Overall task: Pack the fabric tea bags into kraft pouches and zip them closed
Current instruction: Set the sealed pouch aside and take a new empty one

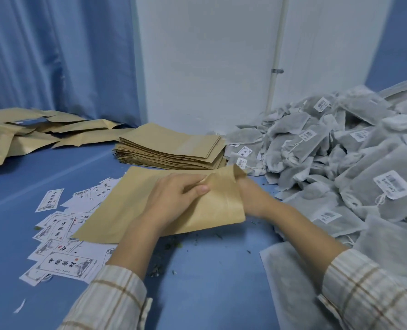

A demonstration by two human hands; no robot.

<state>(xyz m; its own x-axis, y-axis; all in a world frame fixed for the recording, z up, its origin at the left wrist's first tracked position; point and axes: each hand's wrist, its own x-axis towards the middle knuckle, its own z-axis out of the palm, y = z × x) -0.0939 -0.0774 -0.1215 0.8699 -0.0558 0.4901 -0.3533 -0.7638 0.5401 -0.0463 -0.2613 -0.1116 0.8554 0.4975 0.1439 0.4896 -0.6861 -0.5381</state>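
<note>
Kraft paper fills our grip: our left hand (174, 198) lies on a flat tan kraft pouch (136, 206), thumb and fingers pinching one lip of its mouth, while our right hand (250, 196) is tucked inside that mouth — its fingers hidden by the paper, so we cannot tell how they are curled. The pouch mouth bulges open around the right wrist, and the rest of the pouch lies flat on the blue table surface (197, 282), its closed end pointing left.

Just behind the pouch sits a neat stack of flat tan kraft pouches (169, 148). To our right, a large heap of grey fabric tea bags with white barcode tags (328, 148) spreads across the table, reaching the near right edge beside our plaid sleeve. Left of the pouch, and partly under it, lie scattered white printed paper labels (62, 236). Further left — along the blue curtain (55, 55) — is a loose pile of bulging tan kraft pouches (31, 134). Small green crumbs of tea speckle the table beneath our wrists.
</note>
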